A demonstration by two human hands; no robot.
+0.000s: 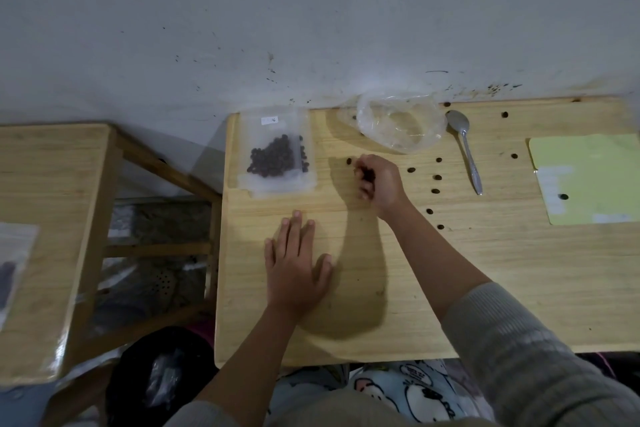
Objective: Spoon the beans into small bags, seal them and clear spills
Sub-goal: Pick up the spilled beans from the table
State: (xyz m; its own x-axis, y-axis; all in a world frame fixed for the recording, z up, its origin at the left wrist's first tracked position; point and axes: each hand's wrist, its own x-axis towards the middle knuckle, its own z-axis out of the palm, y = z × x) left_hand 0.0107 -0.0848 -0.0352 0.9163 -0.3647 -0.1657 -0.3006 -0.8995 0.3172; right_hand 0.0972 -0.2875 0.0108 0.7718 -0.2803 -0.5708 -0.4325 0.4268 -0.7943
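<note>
A small clear zip bag (277, 152) holding dark beans lies at the table's far left. A crumpled, nearly empty clear plastic bag (398, 121) sits at the back by the wall, and a metal spoon (465, 146) lies to its right. Several loose beans (437, 177) are scattered on the wood right of my right hand, with one bean (349, 161) just left of it. My right hand (379, 182) is curled, with dark beans showing between its fingers. My left hand (296, 269) rests flat on the table, fingers spread, holding nothing.
A pale green pouch (588, 177) lies at the right with one bean on it. A second wooden table (52, 218) stands to the left with a bag at its edge. The wall runs right behind the main table (485, 288).
</note>
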